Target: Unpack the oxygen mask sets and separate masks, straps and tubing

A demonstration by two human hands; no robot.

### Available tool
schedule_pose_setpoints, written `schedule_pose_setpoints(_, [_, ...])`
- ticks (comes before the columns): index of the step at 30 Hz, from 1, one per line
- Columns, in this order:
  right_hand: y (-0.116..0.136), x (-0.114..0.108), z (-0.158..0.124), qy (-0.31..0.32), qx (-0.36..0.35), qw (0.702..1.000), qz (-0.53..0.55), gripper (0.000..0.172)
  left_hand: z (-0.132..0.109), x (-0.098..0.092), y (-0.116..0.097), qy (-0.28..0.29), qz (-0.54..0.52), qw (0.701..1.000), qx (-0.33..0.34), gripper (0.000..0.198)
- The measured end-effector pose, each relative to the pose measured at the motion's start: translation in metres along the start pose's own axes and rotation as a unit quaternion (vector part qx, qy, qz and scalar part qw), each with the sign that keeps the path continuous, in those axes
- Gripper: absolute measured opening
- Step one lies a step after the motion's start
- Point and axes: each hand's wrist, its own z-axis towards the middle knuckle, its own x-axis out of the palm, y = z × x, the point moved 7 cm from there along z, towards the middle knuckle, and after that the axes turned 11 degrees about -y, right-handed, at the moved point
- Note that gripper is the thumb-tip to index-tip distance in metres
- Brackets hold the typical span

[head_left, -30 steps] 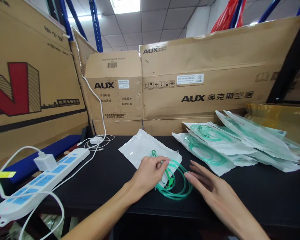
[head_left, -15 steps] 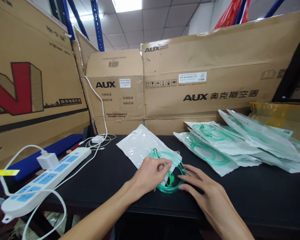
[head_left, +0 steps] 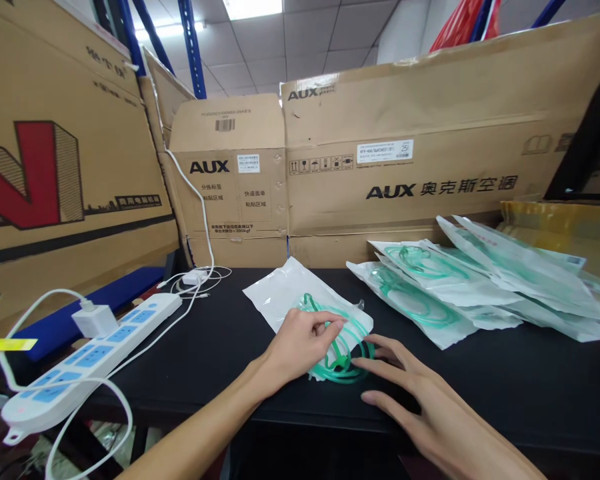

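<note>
A coil of green tubing lies half out of a clear plastic pouch on the black table. My left hand rests on the pouch's open end, fingers curled and pinching the tubing and the pouch edge. To the right, my right hand lies with fingers spread, its fingertips touching the right side of the coil.
Several sealed pouches with green tubing are stacked at the right. A white power strip with a plugged charger and cables sits at the left edge. Large cardboard boxes wall off the back and left.
My right hand came in from the right to touch the coil. The loop of tubing has been pushed tighter and further into the pouch; my left hand stayed on the pouch opening.
</note>
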Motion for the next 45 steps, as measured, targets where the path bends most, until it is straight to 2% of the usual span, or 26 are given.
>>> schedule_pose_setpoints(2, [0.002,0.003,0.001,0.007,-0.015,1.000,0.001,0.025,0.000,0.000,-0.001,0.002,-0.002,1.000,-0.001,0.036])
schedule_pose_setpoints(8, [0.010,0.009,0.008,-0.033,-0.065,0.997,-0.001,0.026,0.001,-0.001,-0.001,-0.002,-0.004,1.000,-0.007,0.034])
schedule_pose_setpoints(16, [0.027,-0.003,0.011,-0.133,-0.115,0.984,0.030,0.028,-0.001,0.001,-0.002,0.017,-0.021,1.000,-0.003,0.032])
schedule_pose_setpoints(19, [0.028,0.000,0.009,-0.122,-0.126,0.984,0.014,0.029,-0.001,0.002,-0.004,0.024,-0.032,0.999,0.000,0.033])
schedule_pose_setpoints(23, [0.023,0.001,0.004,-0.086,-0.144,0.986,-0.011,0.018,-0.001,0.002,-0.004,0.023,-0.030,0.999,-0.006,0.033])
schedule_pose_setpoints(28, [0.017,-0.002,0.004,-0.123,-0.198,0.970,-0.063,0.025,0.000,0.001,-0.004,0.024,-0.031,0.999,-0.005,0.033])
schedule_pose_setpoints(30, [0.017,-0.001,0.005,-0.147,-0.204,0.966,-0.066,0.023,0.000,0.001,-0.004,0.027,-0.031,0.999,-0.010,0.034])
schedule_pose_setpoints(34, [0.023,-0.005,0.003,-0.203,-0.204,0.957,-0.033,0.022,-0.002,0.002,-0.005,0.042,-0.029,0.999,-0.015,0.034])
schedule_pose_setpoints(38, [0.027,-0.006,0.002,-0.221,-0.178,0.959,-0.024,0.025,-0.002,0.003,-0.006,0.050,-0.044,0.998,-0.020,0.035])
schedule_pose_setpoints(40, [0.026,-0.005,0.002,-0.213,-0.156,0.964,-0.020,0.024,-0.003,0.003,-0.007,0.054,-0.050,0.997,-0.015,0.035])
schedule_pose_setpoints(45, [0.024,0.011,0.006,-0.143,-0.093,0.985,-0.018,0.028,-0.006,0.005,-0.013,0.073,-0.058,0.996,0.017,0.033])
